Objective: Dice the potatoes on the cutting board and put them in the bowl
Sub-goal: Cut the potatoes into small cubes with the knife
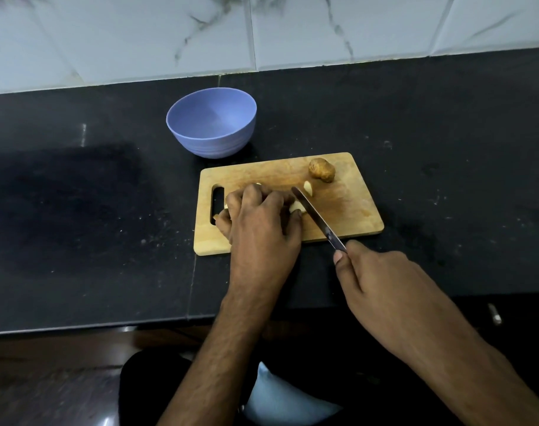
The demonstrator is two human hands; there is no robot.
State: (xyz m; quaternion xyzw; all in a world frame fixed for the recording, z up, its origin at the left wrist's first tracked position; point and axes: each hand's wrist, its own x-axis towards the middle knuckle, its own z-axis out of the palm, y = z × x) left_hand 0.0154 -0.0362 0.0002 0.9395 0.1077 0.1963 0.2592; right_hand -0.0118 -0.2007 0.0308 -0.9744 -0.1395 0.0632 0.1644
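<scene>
Right grip (381, 281) holds knife (318, 221) against potato piece (296, 206) under left grip (259, 216).

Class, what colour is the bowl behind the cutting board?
The bowl is a plain lavender-blue, seen in the head view.

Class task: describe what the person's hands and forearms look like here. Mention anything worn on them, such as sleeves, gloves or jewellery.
Both forearms are bare up to the frame's lower edge; no sleeve shows. The left hand and right hand wear no gloves, and no rings, watch or bracelets are visible. The left forearm shows fine hair.
</scene>
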